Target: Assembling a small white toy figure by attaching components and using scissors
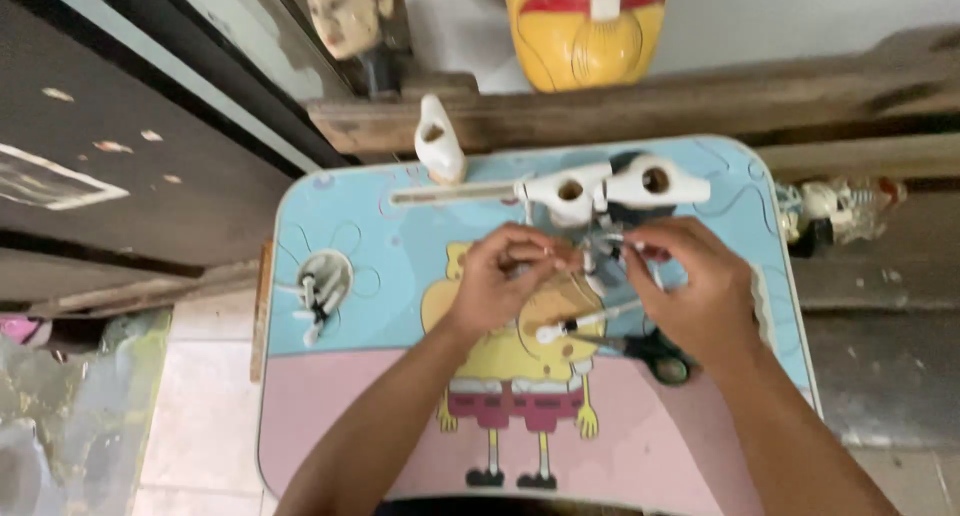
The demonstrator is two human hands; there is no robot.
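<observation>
Over a small blue and pink table with a cartoon print, my left hand and my right hand meet at a small grey and white part pinched between their fingertips. Exactly which hand bears it is hard to tell; both touch it. Just beyond the hands lie white plastic pieces with round holes joined to a thin white rod. Under my right hand, a white-tipped stick rests on the table, and dark-handled scissors peek out by the wrist.
A white hollow piece stands at the table's far edge. A small round dish with white bits sits at the left. Behind the table runs a wooden ledge with a yellow mask and a carved head. Clutter lies at right.
</observation>
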